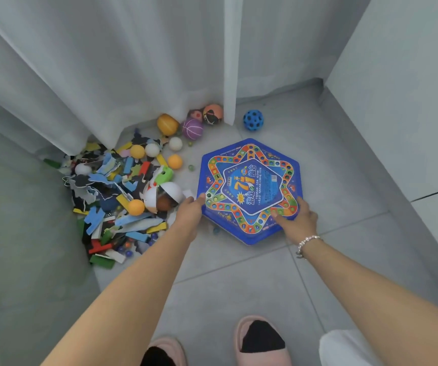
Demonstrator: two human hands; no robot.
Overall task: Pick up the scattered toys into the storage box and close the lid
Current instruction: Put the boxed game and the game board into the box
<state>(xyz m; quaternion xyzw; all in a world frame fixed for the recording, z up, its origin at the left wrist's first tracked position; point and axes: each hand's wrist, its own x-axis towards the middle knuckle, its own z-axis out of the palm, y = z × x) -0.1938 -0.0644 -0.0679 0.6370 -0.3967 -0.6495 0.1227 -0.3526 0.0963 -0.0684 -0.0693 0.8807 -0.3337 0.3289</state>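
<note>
A blue hexagonal game box (250,190) with a star-shaped track printed on it lies on the grey tile floor. My left hand (190,211) grips its near-left edge and my right hand (295,219) grips its near-right edge, thumb on top. Left of the box a heap of scattered toys (115,194) spreads over the floor: foam puzzle pieces, coloured blocks, orange and white ping-pong balls, marbles and a white helmet-like toy (163,196). No storage box is in view.
Larger balls (192,128) lie against the white curtain (107,75) at the back, and a blue holed ball (253,120) sits apart to the right. A wall (397,101) rises on the right. My feet in pink slippers (261,342) stand at the bottom.
</note>
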